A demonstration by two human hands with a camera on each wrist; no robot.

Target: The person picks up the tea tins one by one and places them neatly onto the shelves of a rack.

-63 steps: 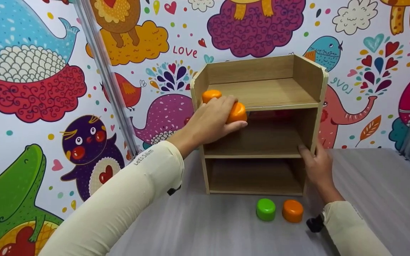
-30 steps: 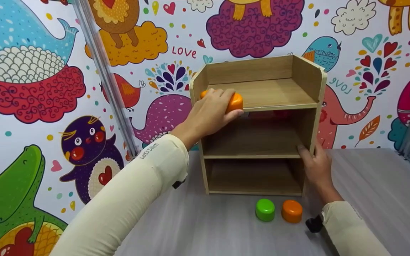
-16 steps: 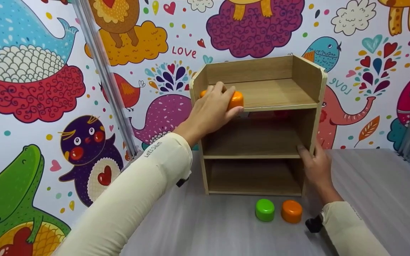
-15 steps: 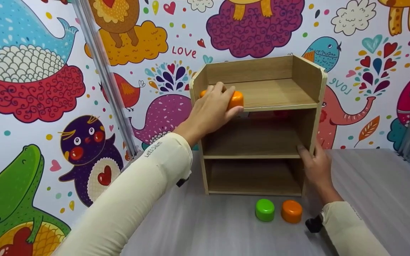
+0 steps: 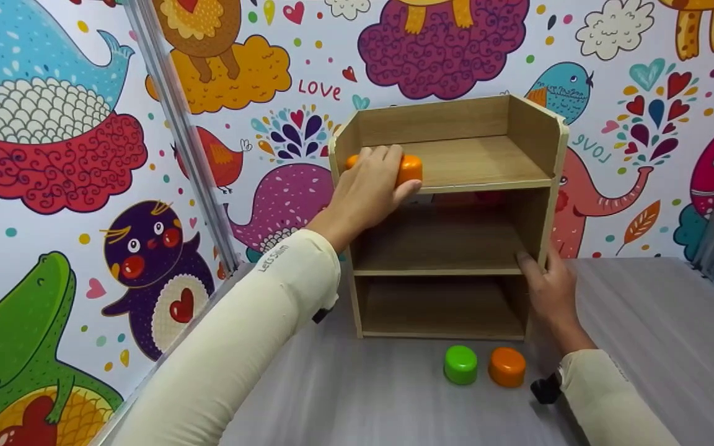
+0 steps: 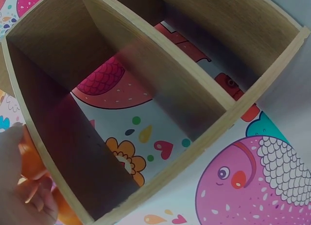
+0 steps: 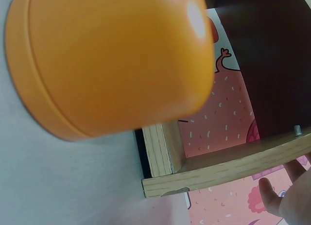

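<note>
In the head view, a small wooden shelf unit (image 5: 447, 272) with three levels stands on the grey table. At the left of its top board, my left hand (image 5: 366, 186) holds a short, shiny orange plastic cylinder (image 5: 410, 170), partly hidden by the fingers. A second orange cylinder (image 5: 351, 161) shows just behind that hand, mostly covered. The left wrist view has both orange pieces (image 6: 31, 157) beside the hand along the board's edge. My right hand (image 5: 552, 294) grips the unit's right side panel, thumb toward the inside; fingers show past the panel in the right wrist view.
A green cylinder (image 5: 460, 365) and another orange cylinder (image 5: 507, 367) stand on the table (image 5: 382, 396) before the unit, near the right forearm. Printed cartoon walls (image 5: 307, 49) rise behind and to the left, with a metal corner strip (image 5: 186, 136).
My left hand has raised the orange cylinder from in front of the top board's edge to the board's level, beside the other one. The right hand stays on the side panel.
</note>
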